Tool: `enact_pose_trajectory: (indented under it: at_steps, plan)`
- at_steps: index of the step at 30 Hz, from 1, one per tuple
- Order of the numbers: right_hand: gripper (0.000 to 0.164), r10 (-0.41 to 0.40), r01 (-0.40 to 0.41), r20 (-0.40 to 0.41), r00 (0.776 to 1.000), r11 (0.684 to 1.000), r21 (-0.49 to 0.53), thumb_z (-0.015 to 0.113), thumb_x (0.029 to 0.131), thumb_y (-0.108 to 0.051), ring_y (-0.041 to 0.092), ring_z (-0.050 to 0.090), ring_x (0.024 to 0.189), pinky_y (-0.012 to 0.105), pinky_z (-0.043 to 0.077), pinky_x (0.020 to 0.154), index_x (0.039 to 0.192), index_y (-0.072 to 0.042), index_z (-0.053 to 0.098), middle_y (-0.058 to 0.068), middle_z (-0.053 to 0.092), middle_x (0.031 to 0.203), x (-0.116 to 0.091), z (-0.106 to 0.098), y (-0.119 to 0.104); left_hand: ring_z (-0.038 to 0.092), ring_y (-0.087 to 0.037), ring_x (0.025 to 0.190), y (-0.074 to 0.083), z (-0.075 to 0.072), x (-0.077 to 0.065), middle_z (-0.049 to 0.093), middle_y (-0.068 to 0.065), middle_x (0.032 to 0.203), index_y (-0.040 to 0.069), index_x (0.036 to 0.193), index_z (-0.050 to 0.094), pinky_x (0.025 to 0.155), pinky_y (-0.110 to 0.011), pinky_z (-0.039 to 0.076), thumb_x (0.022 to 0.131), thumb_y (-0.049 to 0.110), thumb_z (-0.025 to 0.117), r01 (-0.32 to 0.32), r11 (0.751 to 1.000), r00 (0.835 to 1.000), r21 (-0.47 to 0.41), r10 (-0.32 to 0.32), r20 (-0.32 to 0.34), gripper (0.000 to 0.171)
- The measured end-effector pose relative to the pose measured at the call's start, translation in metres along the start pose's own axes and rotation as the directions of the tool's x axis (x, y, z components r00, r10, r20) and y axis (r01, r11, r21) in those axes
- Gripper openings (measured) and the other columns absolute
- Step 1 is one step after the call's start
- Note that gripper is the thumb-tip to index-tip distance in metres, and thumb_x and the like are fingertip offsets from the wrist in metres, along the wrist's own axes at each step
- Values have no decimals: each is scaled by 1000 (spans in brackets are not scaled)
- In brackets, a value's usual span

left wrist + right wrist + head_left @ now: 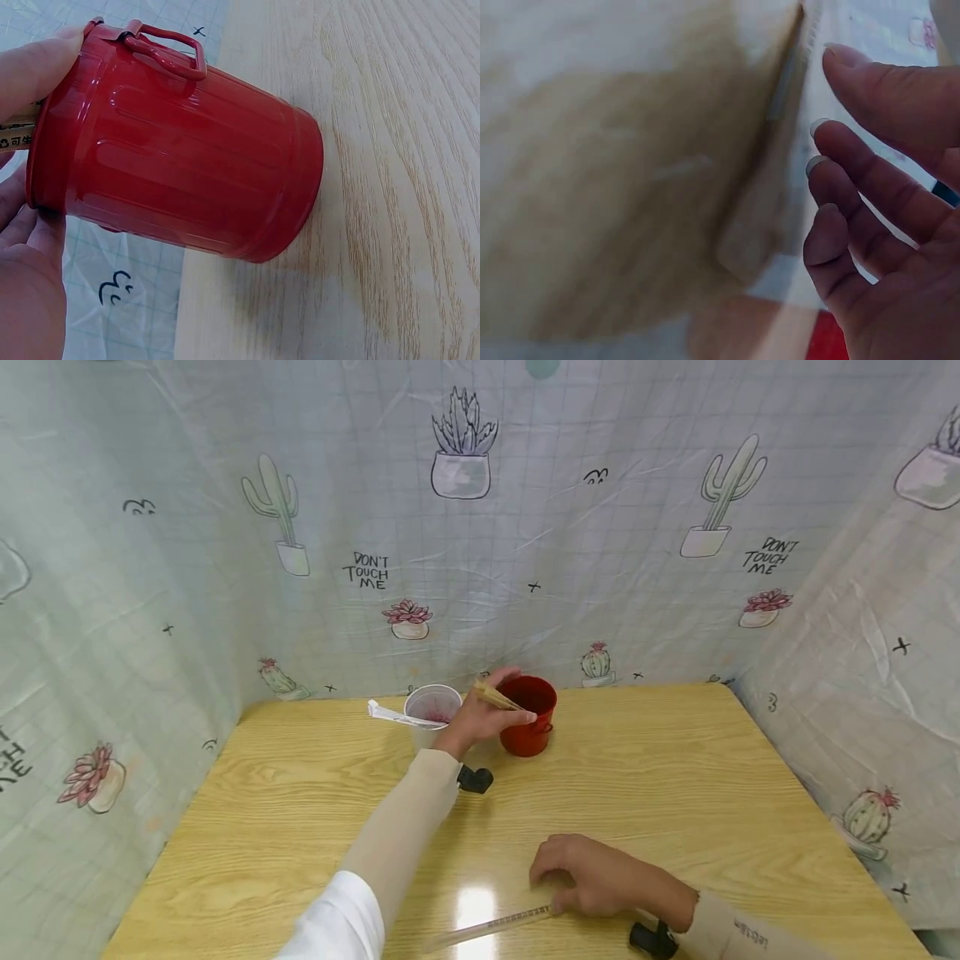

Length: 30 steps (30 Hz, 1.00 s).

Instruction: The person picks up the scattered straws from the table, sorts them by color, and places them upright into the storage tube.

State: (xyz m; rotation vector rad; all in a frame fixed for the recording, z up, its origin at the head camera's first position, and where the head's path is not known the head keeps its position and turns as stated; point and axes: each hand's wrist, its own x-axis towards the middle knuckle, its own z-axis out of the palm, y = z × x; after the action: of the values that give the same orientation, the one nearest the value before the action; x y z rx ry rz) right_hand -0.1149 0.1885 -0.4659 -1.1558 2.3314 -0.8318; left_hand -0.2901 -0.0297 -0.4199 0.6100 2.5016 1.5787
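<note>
My left hand [480, 718] is at the mouth of a small red bucket [525, 742] on the table. In the left wrist view, thumb and fingers grip opposite sides of the rim of the bucket [187, 157]. A slim tan wrapper with dark print [16, 140] sits between them, one end at the mouth; its contents are hidden. My right hand [600, 877] hovers low over a long, thin wrapped item [495, 927] with dark markings, lying on the table. In the right wrist view, the fingers [870, 180] are loosely bent, apart from the blurred item [757, 202].
Left of the bucket stands a white cup [432, 697] with a long white strip [397, 716] leaning out over its rim. Behind the wooden table [660, 777] hangs a cactus-print curtain [525, 527], which also runs along both sides.
</note>
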Motion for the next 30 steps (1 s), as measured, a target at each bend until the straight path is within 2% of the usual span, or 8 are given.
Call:
enact_pose_trajectory:
  at_steps: [7, 11, 15, 18, 22, 25, 30]
  plan:
    - [27, 6, -5, 31, 999, 999, -44, 81, 90, -19, -6, 55, 99, 19, 53, 89, 115, -26, 75, -19, 67, 108, -2, 8, -3, 57, -28, 138, -1, 3, 1, 57, -7, 153, 16, 154, 48, 119, -47, 47, 84, 23, 88, -12, 1000, 1000, -6, 12, -5, 81]
    - [19, 2, 1, 46, 999, 998, -65, 79, 91, -16, -6, 49, 86, 15, 49, 78, 105, -26, 74, -20, 60, 90, -1, 10, -4, 56, -29, 139, 0, 2, 2, 57, -9, 153, 12, 155, 47, 119, -47, 46, 85, 21, 87, -18, 1000, 1000, 0, 18, -11, 82]
    - [17, -63, 67, 36, 997, 990, -121, 76, 91, -9, -6, 41, 78, 12, 43, 72, 93, -24, 69, -17, 50, 78, -2, 15, -4, 56, -30, 140, 2, 2, 1, 55, -10, 155, 11, 156, 45, 120, -48, 45, 85, 21, 87, -13, 1000, 1000, -2, 13, -9, 82]
    - [19, -103, 107, 30, 994, 980, -170, 75, 90, -7, -4, 39, 78, 11, 41, 72, 89, -23, 66, -17, 49, 78, -2, 17, -4, 56, -30, 140, 2, 2, 0, 54, -9, 156, 12, 156, 45, 120, -47, 45, 86, 21, 87, -4, 1000, 1000, -11, 4, -6, 82]
    - [18, -99, 102, 27, 995, 974, -204, 73, 93, -9, -6, 44, 83, 11, 44, 76, 92, -26, 69, -19, 57, 86, -5, 16, -2, 55, -29, 140, 2, 3, 0, 53, -8, 157, 15, 156, 45, 120, -46, 45, 86, 22, 87, 5, 1000, 1000, 0, -5, -4, 82]
    - [19, -97, 95, -1, 995, 976, -197, 71, 94, -7, -6, 47, 86, 12, 47, 78, 94, -26, 73, -19, 61, 91, -6, 13, 0, 55, -29, 140, 1, 2, 1, 54, -7, 156, 15, 155, 46, 120, -46, 45, 86, 22, 87, -6, 1000, 1000, 11, 6, -7, 81]
    - [17, -97, 89, -49, 994, 987, -137, 70, 96, -7, -5, 46, 85, 13, 46, 77, 95, -23, 73, -18, 60, 90, -7, 0, 1, 56, -29, 139, 0, 1, 1, 54, -7, 156, 15, 155, 46, 119, -47, 46, 85, 21, 87, -18, 1000, 1000, 5, 18, -14, 81]
